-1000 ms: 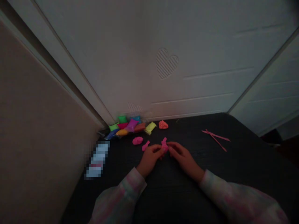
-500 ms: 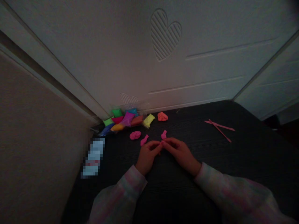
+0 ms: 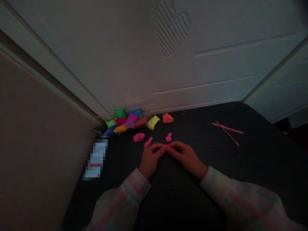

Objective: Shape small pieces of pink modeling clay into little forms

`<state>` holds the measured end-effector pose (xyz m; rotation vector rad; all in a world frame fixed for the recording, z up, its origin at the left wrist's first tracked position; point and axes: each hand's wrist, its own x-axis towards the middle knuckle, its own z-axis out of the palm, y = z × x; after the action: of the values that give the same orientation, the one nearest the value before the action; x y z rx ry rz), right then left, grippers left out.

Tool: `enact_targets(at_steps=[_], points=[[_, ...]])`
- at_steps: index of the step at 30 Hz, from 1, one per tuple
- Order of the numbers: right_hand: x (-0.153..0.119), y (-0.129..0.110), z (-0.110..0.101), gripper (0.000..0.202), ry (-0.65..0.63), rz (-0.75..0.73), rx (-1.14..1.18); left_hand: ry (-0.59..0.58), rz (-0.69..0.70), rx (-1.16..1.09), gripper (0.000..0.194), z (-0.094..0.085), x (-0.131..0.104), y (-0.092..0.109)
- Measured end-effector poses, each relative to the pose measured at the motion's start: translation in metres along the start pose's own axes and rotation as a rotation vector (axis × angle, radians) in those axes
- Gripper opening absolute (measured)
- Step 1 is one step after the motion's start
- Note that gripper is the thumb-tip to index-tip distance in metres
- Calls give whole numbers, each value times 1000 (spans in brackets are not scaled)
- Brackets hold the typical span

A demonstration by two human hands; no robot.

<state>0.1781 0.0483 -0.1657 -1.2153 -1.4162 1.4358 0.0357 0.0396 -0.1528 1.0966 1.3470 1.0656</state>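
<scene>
Between the fingertips of my left hand [image 3: 151,158] and my right hand [image 3: 186,157] is a small piece of pink modelling clay [image 3: 166,146], pinched from both sides. Most of it is hidden by the fingers. Just beyond my left fingers lies a narrow pink clay piece [image 3: 148,141], and a similar pink piece [image 3: 168,137] rests past my right fingertips. Farther left sits a larger pink clay lump [image 3: 139,137]. An orange clay lump [image 3: 167,118] lies behind them, near the wall panel.
A clear bag of colourful clay packets [image 3: 131,120] lies at the back left, with a yellow packet [image 3: 153,122] at its right end. Two pink modelling tools [image 3: 227,129] cross on the right of the dark table [image 3: 173,202]. A blurred-out pale item [image 3: 96,159] lies left.
The view has shifted slightly. A little more of the pink clay shows between my fingertips, which stay pinched together in nearly the same place.
</scene>
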Motion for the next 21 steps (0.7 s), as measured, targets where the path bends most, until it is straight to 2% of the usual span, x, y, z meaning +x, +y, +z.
enact_targets(at_steps=[5,11,21], points=[[0,1,0,16,-5,-19,-10,24,20,4,13,0,0,-2],[0,3,-2,15,-13,-26,-11,0,16,8,19,0,0,-4],[-1,-1,-1,16,34,-31,17,-27,18,71,14,-2,-1,-1]])
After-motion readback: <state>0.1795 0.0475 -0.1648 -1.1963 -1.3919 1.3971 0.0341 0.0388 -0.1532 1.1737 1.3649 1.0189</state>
